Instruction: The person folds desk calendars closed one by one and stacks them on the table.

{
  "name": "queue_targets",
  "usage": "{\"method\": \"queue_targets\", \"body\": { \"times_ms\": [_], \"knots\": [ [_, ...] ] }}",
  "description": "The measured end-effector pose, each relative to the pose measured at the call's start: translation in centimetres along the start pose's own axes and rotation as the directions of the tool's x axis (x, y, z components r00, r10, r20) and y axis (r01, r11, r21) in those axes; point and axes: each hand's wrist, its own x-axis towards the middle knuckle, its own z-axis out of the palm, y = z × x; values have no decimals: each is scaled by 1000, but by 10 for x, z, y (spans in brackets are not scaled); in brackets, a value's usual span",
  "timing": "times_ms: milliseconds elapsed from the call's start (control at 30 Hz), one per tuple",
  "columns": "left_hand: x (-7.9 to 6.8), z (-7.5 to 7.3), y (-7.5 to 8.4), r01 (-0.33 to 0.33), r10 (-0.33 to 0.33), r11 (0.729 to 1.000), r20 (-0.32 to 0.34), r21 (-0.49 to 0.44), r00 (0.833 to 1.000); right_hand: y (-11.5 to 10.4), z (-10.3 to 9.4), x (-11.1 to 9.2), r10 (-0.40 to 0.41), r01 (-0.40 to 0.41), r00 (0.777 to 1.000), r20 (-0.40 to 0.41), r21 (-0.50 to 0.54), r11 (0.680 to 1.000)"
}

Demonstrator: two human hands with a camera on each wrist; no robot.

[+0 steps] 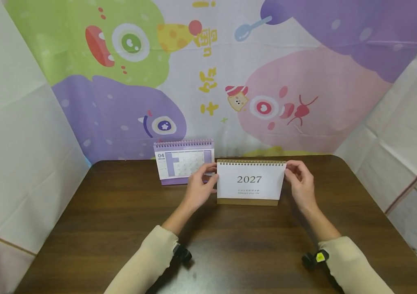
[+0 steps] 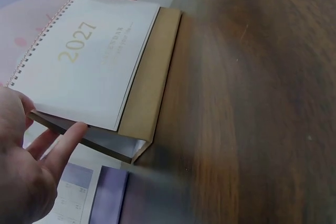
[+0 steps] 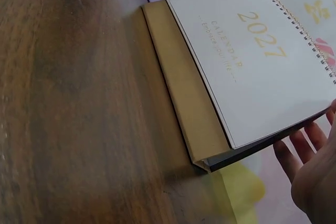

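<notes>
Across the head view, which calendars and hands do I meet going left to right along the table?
Purple calendar → left hand, partly in front of that calendar's right end → white calendar → right hand.

Left arm (image 1: 153, 247): reaches forward, slanting inward; cream sleeve (image 1: 138, 265) ends short of the bare wrist (image 1: 176, 219).
Left hand (image 1: 199, 187): turned inward, thumb (image 2: 67, 142) extended, index finger curved above it, both set in a pinch.
Right arm (image 1: 344, 253): slants inward from the opposite side, sleeved likewise.
Right hand (image 1: 302, 181): turned inward, fingers (image 3: 303, 145) partly bent, pinching.
Spacing: hands apart, roughly level, facing each other.
</notes>
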Motion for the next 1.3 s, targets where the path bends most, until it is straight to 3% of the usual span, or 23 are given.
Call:
{"method": "queue_targets", "body": {
  "times_ms": [67, 233, 300, 400, 633, 900, 1300],
  "knots": [
    [-2, -1, 1, -2, 2, 1000, -6, 5, 1000, -1, 1, -1, -2, 2, 1000, 4, 1, 1000],
    [-13, -2, 23, 42, -41, 999, -21, 19, 999, 0, 0, -1, 4, -5, 999, 41, 24, 1000],
    [-18, -3, 38, 71, -71, 997, -27, 22, 997, 0, -1, -1, 14, -17, 997, 71, 31, 999],
    [-22, -4, 43, 89, -87, 996, -45, 30, 995, 0, -3, 0, 39, -43, 990, 137, 26, 999],
    [-25, -9, 42, 106, -105, 994, -56, 31, 993, 1, -6, 1, 78, -87, 955, 285, 18, 996],
    [-30, -15, 42, 114, -113, 993, -45, 22, 993, -3, 0, -3, 99, -100, 953, 286, -13, 995],
    [-35, -25, 40, 99, -99, 995, -50, 6, 994, -5, 8, -8, 83, -98, 955, 286, 37, 995]
  ]
}}
